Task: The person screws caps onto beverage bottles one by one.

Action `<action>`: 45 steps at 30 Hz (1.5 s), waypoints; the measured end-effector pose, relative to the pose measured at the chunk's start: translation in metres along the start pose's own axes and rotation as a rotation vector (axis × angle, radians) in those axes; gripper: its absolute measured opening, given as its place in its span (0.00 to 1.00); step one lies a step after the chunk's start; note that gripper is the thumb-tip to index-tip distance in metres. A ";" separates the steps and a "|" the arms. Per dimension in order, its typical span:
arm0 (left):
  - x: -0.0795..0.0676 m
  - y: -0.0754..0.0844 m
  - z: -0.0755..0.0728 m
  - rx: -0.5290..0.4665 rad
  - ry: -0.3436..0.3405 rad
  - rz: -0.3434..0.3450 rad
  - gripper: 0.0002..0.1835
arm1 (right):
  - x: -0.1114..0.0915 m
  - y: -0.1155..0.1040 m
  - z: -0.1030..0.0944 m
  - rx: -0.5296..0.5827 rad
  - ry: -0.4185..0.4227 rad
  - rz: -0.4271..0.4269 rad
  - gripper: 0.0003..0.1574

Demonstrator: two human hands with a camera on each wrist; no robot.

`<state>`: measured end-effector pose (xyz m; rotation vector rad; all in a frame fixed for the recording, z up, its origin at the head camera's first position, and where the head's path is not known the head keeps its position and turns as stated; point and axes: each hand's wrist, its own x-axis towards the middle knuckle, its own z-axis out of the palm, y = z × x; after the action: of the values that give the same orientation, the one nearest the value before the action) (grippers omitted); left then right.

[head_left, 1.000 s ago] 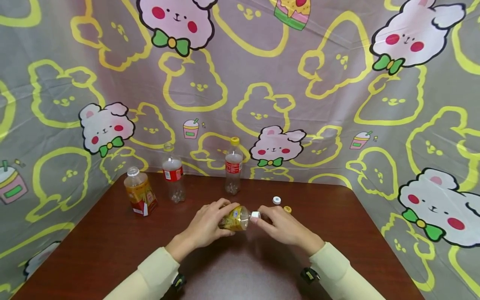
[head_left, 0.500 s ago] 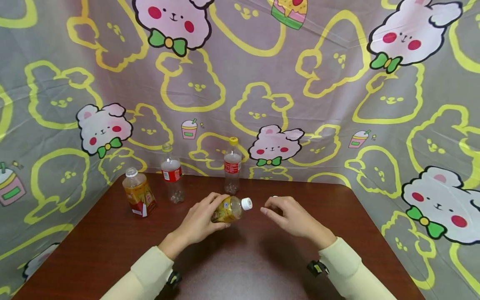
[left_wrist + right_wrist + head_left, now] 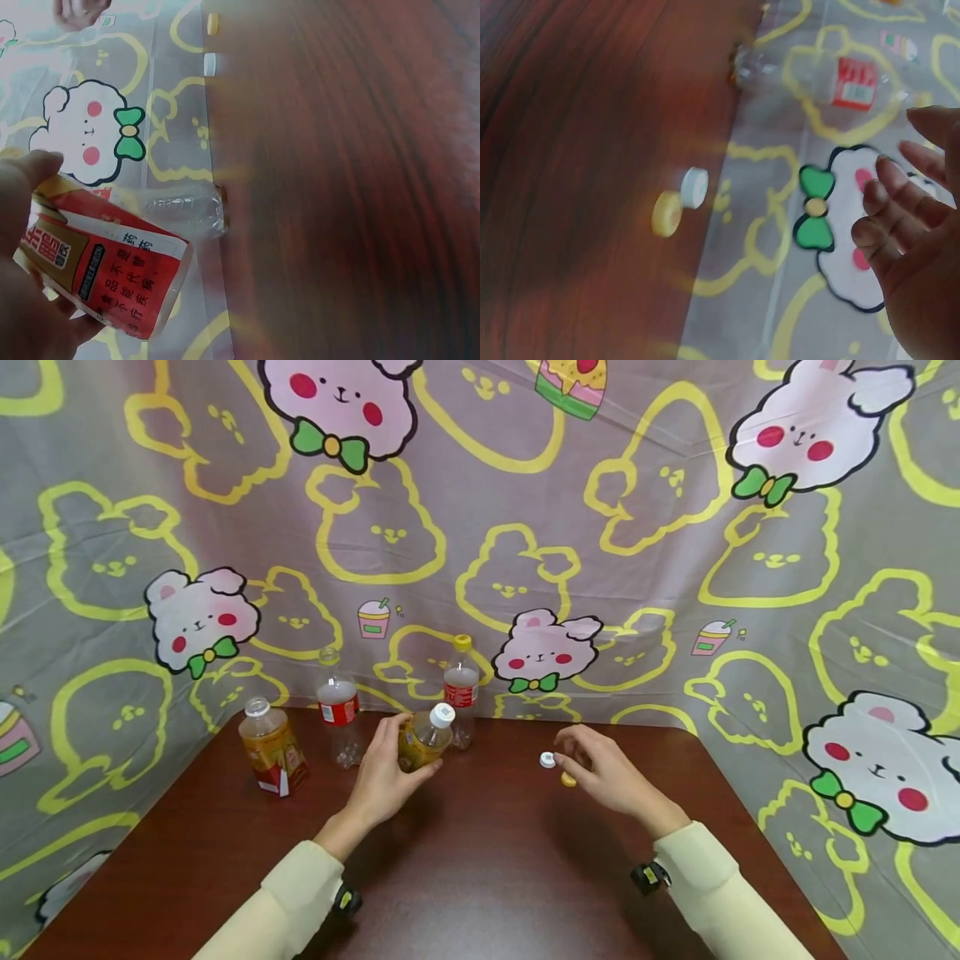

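My left hand [image 3: 381, 778] grips a plastic drink bottle [image 3: 424, 745] with a gold and red label and a white cap [image 3: 442, 715] on its mouth. The bottle is lifted and leans, cap up. In the left wrist view the label [image 3: 112, 262] shows between thumb and fingers. Above the table my right hand [image 3: 611, 770] has loosely bent fingers and holds nothing. Near its fingertips a loose white cap [image 3: 547, 760] and a yellow cap [image 3: 568, 780] lie on the table; the right wrist view shows both apart from the hand [image 3: 919, 232].
At the left stands an uncapped bottle [image 3: 272, 747] with a gold and red label. Beside it is an uncapped clear bottle [image 3: 339, 710] with a red label. Behind the held bottle stands another [image 3: 461, 687] with a yellow cap. Patterned cloth [image 3: 645, 543] hangs behind the table [image 3: 510, 860].
My right hand has let go of the held bottle's white cap and moved right, over the loose caps. My left hand has moved left and tilted the bottle from lying sideways toward upright.
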<state>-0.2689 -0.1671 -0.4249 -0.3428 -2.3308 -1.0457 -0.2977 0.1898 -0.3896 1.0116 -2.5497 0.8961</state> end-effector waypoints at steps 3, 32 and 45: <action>0.007 -0.003 0.003 -0.042 0.075 -0.027 0.45 | 0.000 0.012 0.003 -0.068 -0.027 0.011 0.10; 0.086 -0.036 0.035 -0.156 0.224 -0.396 0.44 | 0.001 0.063 0.043 -0.322 -0.277 0.134 0.19; 0.089 -0.063 0.056 -0.120 0.153 -0.457 0.45 | 0.003 0.070 0.048 -0.281 -0.283 0.098 0.10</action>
<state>-0.3903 -0.1662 -0.4412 0.2346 -2.2627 -1.3738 -0.3487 0.1972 -0.4573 0.9929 -2.8757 0.4194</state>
